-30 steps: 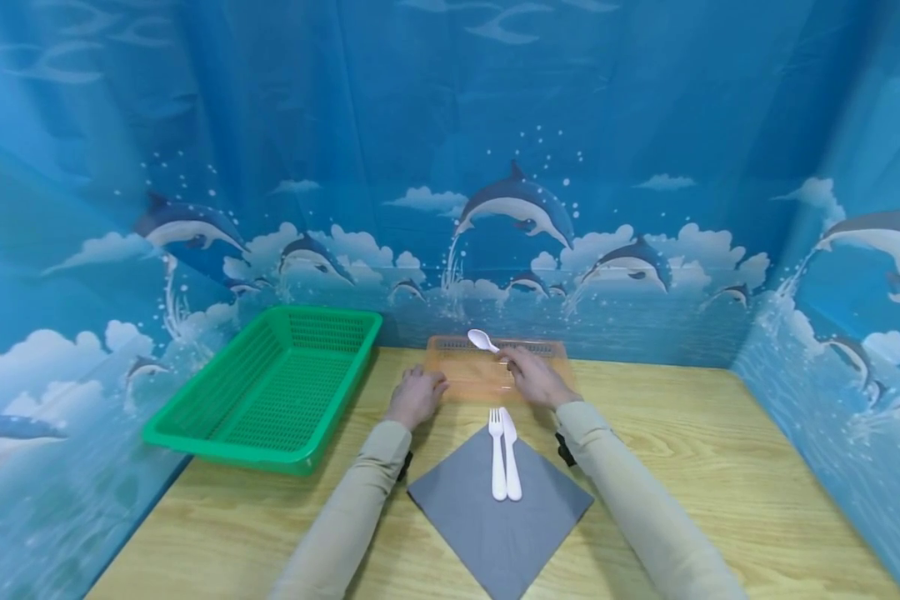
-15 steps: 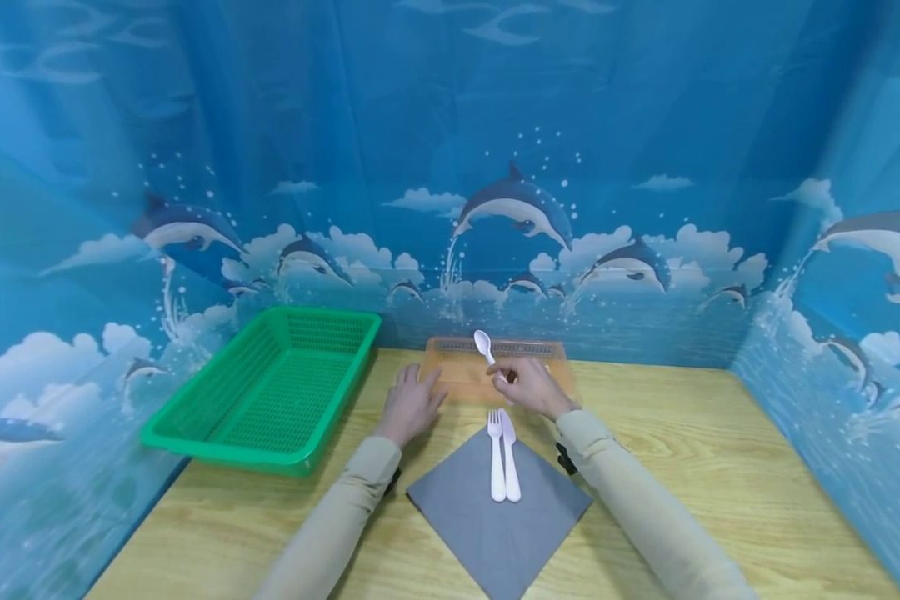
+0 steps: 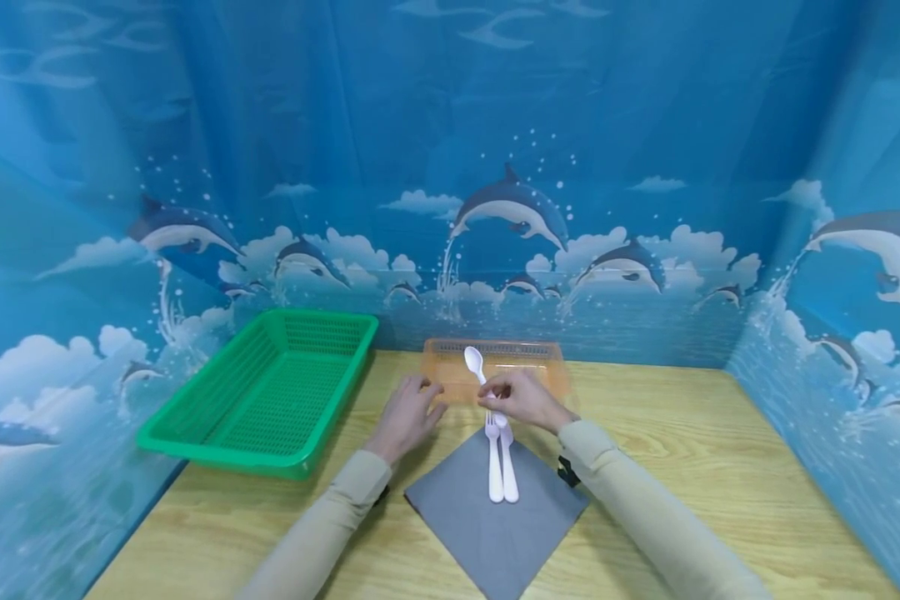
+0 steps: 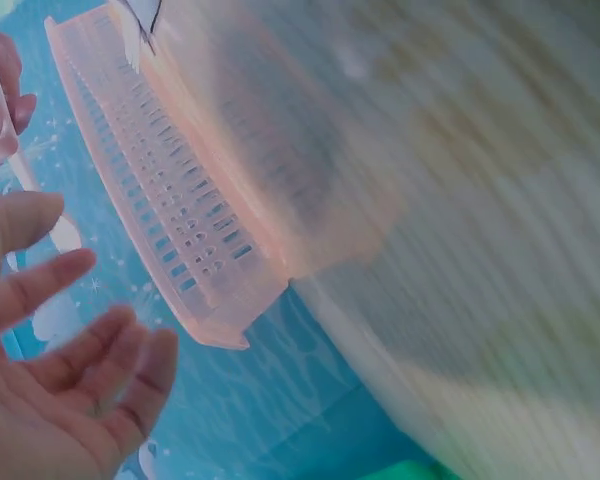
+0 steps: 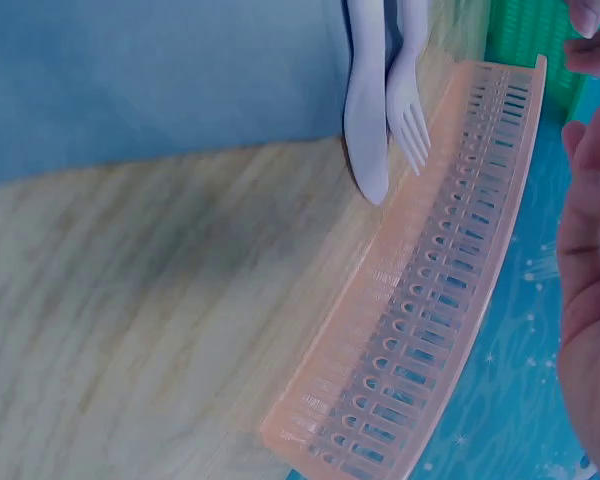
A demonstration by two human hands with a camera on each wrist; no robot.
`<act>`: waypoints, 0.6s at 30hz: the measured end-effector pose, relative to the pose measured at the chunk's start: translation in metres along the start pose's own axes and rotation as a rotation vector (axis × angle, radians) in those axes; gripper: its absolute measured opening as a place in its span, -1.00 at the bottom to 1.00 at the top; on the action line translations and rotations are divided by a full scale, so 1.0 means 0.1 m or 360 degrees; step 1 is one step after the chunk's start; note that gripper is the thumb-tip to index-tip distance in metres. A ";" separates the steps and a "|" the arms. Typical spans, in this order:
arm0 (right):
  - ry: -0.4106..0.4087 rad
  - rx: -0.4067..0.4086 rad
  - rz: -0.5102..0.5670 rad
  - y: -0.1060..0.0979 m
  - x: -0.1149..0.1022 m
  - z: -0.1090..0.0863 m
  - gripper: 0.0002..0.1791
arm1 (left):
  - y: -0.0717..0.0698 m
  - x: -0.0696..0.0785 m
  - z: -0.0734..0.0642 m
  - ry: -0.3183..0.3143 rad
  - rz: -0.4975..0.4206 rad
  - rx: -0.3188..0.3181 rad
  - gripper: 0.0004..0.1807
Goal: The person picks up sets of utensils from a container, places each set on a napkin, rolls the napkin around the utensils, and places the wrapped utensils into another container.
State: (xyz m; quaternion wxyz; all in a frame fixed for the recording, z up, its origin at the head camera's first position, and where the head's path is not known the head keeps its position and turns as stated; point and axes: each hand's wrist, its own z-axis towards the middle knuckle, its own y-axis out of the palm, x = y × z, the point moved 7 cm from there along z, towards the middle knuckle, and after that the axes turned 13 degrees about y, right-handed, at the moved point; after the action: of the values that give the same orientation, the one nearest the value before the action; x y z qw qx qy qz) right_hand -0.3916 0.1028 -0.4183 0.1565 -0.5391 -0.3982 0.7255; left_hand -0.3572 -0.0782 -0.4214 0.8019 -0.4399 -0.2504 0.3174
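Note:
My right hand (image 3: 527, 400) pinches a white plastic spoon (image 3: 475, 361) by its handle, bowl pointing up and away, in front of the orange basket (image 3: 450, 387). Below that hand, a white fork (image 3: 494, 475) and a white knife (image 3: 509, 477) lie side by side on a grey napkin (image 3: 495, 533) turned cornerwise. Their top ends reach past its far corner, as the right wrist view shows with the knife (image 5: 368, 125) and fork (image 5: 408, 110). My left hand (image 3: 407, 418) hovers left of the cutlery with nothing in it; its fingers (image 4: 145, 385) are spread and loosely bent.
A large green mesh basket (image 3: 307, 460) stands at the left of the wooden table (image 3: 667, 467). The orange basket sits at the back edge against a blue dolphin-print curtain (image 3: 630, 167), which also closes off both sides.
My right hand has brought the spoon toward me from over the orange basket, turning it more upright. My left hand has drawn back from the basket's left edge.

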 end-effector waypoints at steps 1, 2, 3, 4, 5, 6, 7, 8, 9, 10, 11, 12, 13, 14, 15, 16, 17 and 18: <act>0.0005 -0.0027 0.0019 0.01 -0.01 -0.01 -0.80 | -0.01 0.02 0.00 0.0032 -0.0008 -0.0003 -0.73; 0.0008 -0.0050 0.0027 0.02 -0.01 -0.02 -0.81 | -0.01 0.04 -0.01 0.0056 -0.0012 -0.0015 -0.76; 0.0014 -0.0077 0.0039 0.03 -0.02 -0.03 -0.81 | -0.01 0.06 -0.02 0.0077 -0.0020 -0.0037 -0.79; 0.0025 -0.0103 0.0050 0.04 -0.02 -0.04 -0.82 | 0.00 0.07 -0.02 0.0089 -0.0033 -0.0064 -0.81; 0.0031 -0.0127 0.0055 0.05 -0.02 -0.05 -0.82 | 0.00 0.08 -0.03 0.0095 -0.0052 -0.0095 -0.82; 0.0035 -0.0150 0.0054 0.06 -0.02 -0.06 -0.81 | 0.01 0.09 -0.03 0.0096 -0.0072 -0.0130 -0.83; 0.0043 -0.0174 0.0049 0.08 -0.03 -0.08 -0.81 | 0.03 0.10 -0.04 0.0103 -0.0095 -0.0164 -0.84; 0.0044 -0.0197 0.0037 0.09 -0.03 -0.09 -0.80 | 0.04 0.10 -0.04 0.0103 -0.0123 -0.0199 -0.85; 0.0043 -0.0229 0.0037 0.11 -0.03 -0.11 -0.80 | 0.05 0.11 -0.05 0.0106 -0.0167 -0.0230 -0.86; 0.0046 -0.0260 0.0025 0.13 -0.04 -0.12 -0.80 | 0.06 0.12 -0.05 0.0112 -0.0205 -0.0256 -0.87; 0.0044 -0.0293 0.0016 0.16 -0.05 -0.14 -0.81 | 0.07 0.13 -0.06 0.0117 -0.0233 -0.0285 -0.87; 0.0044 -0.0329 0.0010 0.18 -0.05 -0.15 -0.82 | 0.08 0.14 -0.06 0.0125 -0.0263 -0.0308 -0.87; 0.0049 -0.0369 0.0017 0.21 -0.06 -0.17 -0.85 | 0.08 0.15 -0.07 0.0135 -0.0296 -0.0323 -0.87; 0.0056 -0.0412 0.0031 0.23 -0.06 -0.19 -0.86 | 0.09 0.15 -0.07 0.0136 -0.0320 -0.0340 -0.86; 0.0066 -0.0454 0.0049 0.26 -0.07 -0.21 -0.88 | 0.09 0.16 -0.07 0.0140 -0.0333 -0.0353 -0.85; 0.0076 -0.0487 0.0068 0.28 -0.07 -0.22 -0.90 | 0.09 0.17 -0.08 0.0145 -0.0334 -0.0363 -0.84; 0.0084 -0.0526 0.0091 0.31 -0.08 -0.24 -0.91 | 0.10 0.17 -0.08 0.0145 -0.0333 -0.0378 -0.83; 0.0093 -0.0558 0.0109 0.33 -0.08 -0.25 -0.91 | 0.09 0.18 -0.09 0.0152 -0.0337 -0.0392 -0.83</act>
State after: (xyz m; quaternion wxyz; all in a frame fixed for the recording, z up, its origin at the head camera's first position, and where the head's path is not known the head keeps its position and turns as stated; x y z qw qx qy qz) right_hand -0.3590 0.0869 -0.4406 0.0468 -0.5922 -0.4952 0.6340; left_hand -0.3420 -0.0658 -0.4315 0.7818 -0.5207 -0.2940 0.1767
